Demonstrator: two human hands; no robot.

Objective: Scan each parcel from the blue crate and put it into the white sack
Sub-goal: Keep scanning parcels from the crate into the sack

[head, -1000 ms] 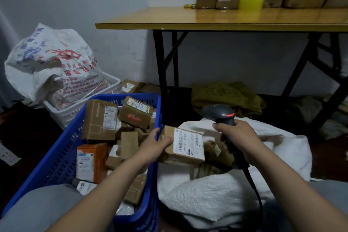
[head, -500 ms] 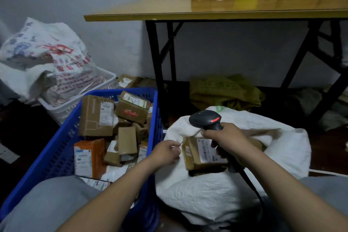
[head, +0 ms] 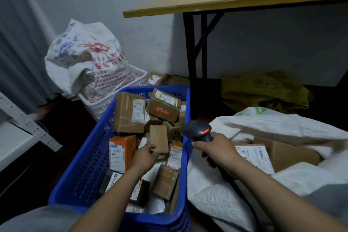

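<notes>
**Left hand in the blue crate, scanner in the right**

The blue crate [head: 90,165] is plastic, with walls full of little holes like a grid. It is packed with cardboard parcels that lie every which way.

The left hand [head: 146,156] is inside the crate, near the middle. Its fingers are bent and sit at the low end of a small brown parcel [head: 159,141]. I cannot tell if they hold the parcel or only touch it. This parcel is a plain, smooth box. It stands on its end, and its long side runs up and away from the person.

Just left of it in the crate stands an orange box [head: 122,149] with a white label on the front. At the far end of the crate lie 2 bigger brown boxes, 1 of them with red print [head: 163,105].

The right hand [head: 216,149] is just past the right rim of the crate. It is wrapped tight round the handle of a dark scanner [head: 197,131]. The scanner's round head sits over the crate's right rim and shows a small red light.

The white sack [head: 216,199] lies right beside the crate, on its right. It is woven, bumpy and crumpled, and its mouth gapes open. Inside lies a flat brown parcel [head: 254,156] with its white label facing up, partly hidden by the right arm.
</notes>
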